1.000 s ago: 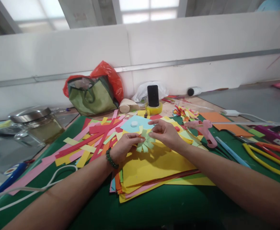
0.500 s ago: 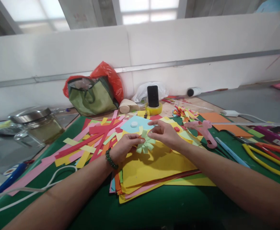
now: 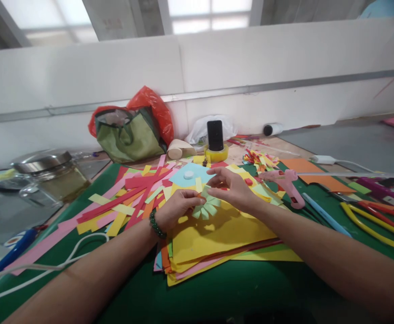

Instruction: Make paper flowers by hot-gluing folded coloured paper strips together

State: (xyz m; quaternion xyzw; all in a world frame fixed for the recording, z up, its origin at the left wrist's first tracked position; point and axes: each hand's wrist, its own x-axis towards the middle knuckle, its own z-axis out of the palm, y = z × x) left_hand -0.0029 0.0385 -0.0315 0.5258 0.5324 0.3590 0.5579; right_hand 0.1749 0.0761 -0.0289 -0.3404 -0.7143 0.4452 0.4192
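Note:
A small pale green paper flower [image 3: 206, 206] with fringed strips is held between both hands above a stack of coloured paper sheets [image 3: 217, 238], yellow on top. My left hand [image 3: 176, 208], with a dark bead bracelet at the wrist, pinches the flower's left side, fingers curled. My right hand [image 3: 232, 186] grips its upper right side with thumb and fingertips. Both hands hover over the green mat [image 3: 217, 292].
Loose coloured paper strips [image 3: 129, 195] lie left of the hands. A pink glue gun [image 3: 289, 186] and coloured rods [image 3: 375, 220] lie to the right. Behind stand a phone on a yellow tape roll [image 3: 215, 139], a green bag [image 3: 129, 135] and a glass jar [image 3: 53, 177]. A white cable [image 3: 65, 261] crosses front left.
The green flower has turned slightly between the fingers and sits a little lower. Both hands have barely shifted.

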